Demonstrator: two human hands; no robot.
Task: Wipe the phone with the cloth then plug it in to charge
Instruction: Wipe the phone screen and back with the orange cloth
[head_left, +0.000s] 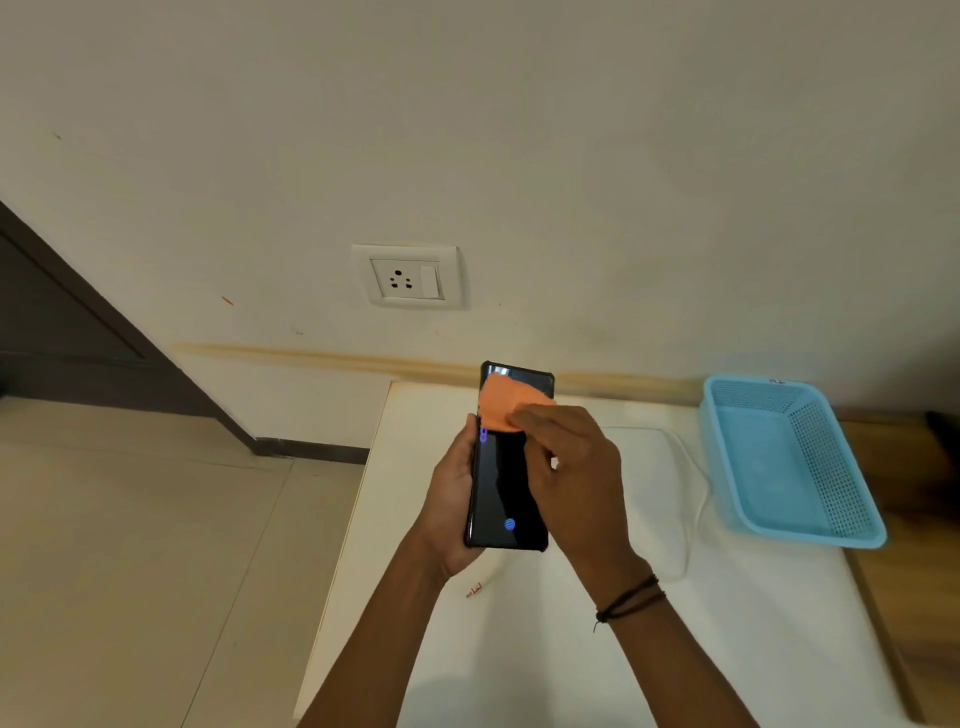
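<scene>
Left grip (451, 499) clasping phone (506, 483), right grip (569, 467) pressing cloth (506, 405) on screen, cable (691, 499), basket (852, 499) beside.

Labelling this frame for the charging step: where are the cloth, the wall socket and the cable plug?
cloth (501, 408), head view, middle of the fold
wall socket (399, 280), head view, pin holes
cable plug (474, 590), head view, connector tip

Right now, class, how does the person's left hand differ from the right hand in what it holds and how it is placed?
The left hand grips the phone by its left edge from behind; the right hand holds the orange cloth and lies over the screen. The left hand keeps the phone raised above the table; the right hand presses the cloth near the phone's top. Only the right wrist wears dark bands. Both hands touch the phone.
</scene>
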